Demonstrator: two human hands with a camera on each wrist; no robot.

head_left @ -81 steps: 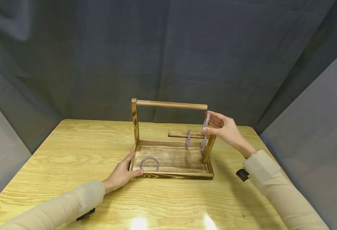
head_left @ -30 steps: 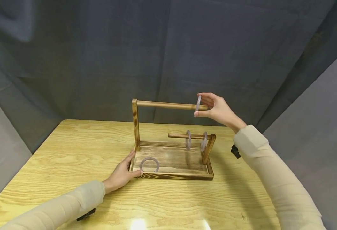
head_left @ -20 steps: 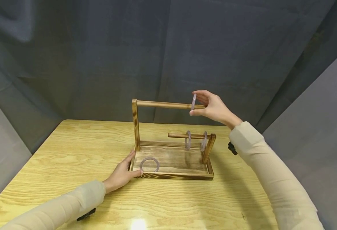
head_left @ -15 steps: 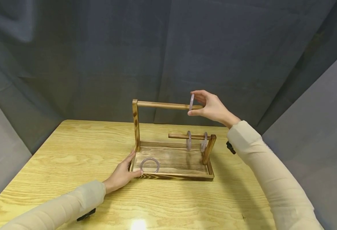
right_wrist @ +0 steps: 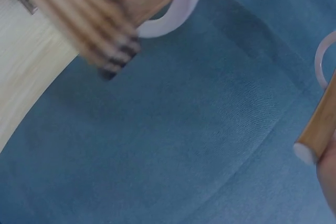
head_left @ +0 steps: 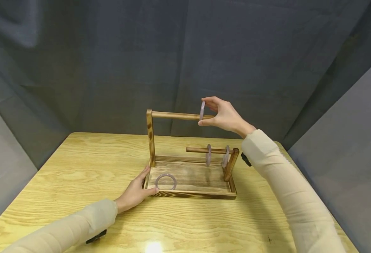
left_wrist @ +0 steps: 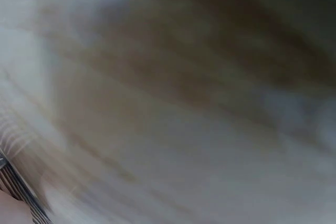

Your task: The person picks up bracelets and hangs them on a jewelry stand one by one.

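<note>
My right hand (head_left: 224, 115) pinches a pale lavender bangle (head_left: 202, 110) between thumb and fingers. The upper bar (head_left: 176, 115) of a wooden stand (head_left: 198, 194) passes through this bangle; the bar's free end (right_wrist: 310, 148) shows in the right wrist view. Two more bangles hang apart on the shorter lower bar (head_left: 195, 150), one near its middle (head_left: 208, 160) and one by its post (head_left: 225, 160). Another bangle (head_left: 166, 174) lies in the stand's tray at the front left. My left hand (head_left: 134, 193) grips the tray's front left corner. The left wrist view is blurred.
The stand sits on a yellow wood-grain table (head_left: 77, 161). A dark cloth (head_left: 125, 70) hangs behind it, with grey panels (head_left: 353, 140) at the sides. Each sleeve has a black device (head_left: 246, 159) under the cuff.
My right hand has risen from the lower post to the upper bar, passed the bangle over its free end and slid left along it. My left hand stays at the tray corner.
</note>
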